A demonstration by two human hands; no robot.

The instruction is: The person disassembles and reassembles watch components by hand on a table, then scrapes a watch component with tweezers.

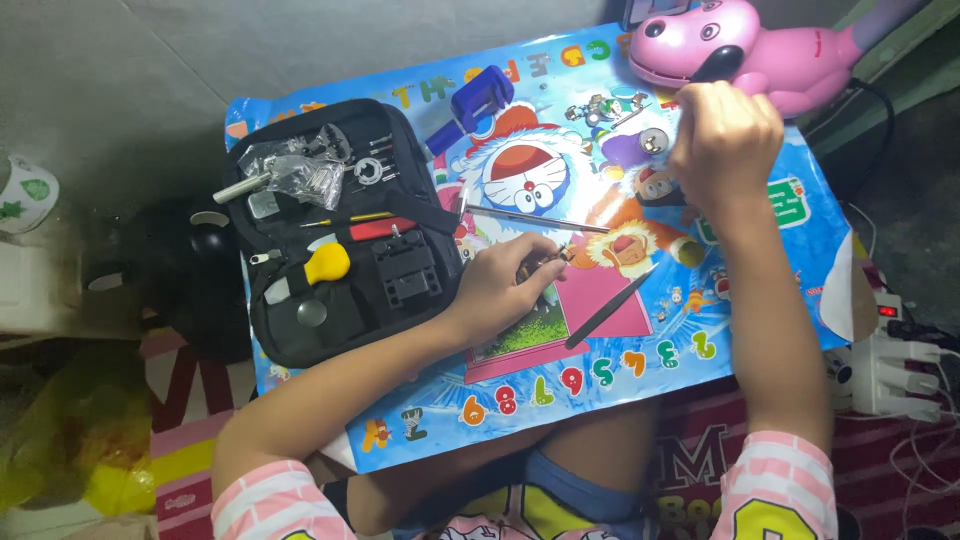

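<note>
My left hand rests on a colourful cartoon-printed small table, fingers closed around a small brown-handled tool. My right hand is raised near the table's far right edge, fingers curled shut; whether it holds something small is hidden. A round metal watch part lies just left of it. A thin metal rod and black tweezers lie between my hands. An open black tool case with a yellow-handled tool sits left of my left hand.
A pink animal-shaped lamp stands at the table's far right corner. A blue clamp-like holder lies beyond the case. A white power strip with cables sits on the floor at right. A yellow bag is at lower left.
</note>
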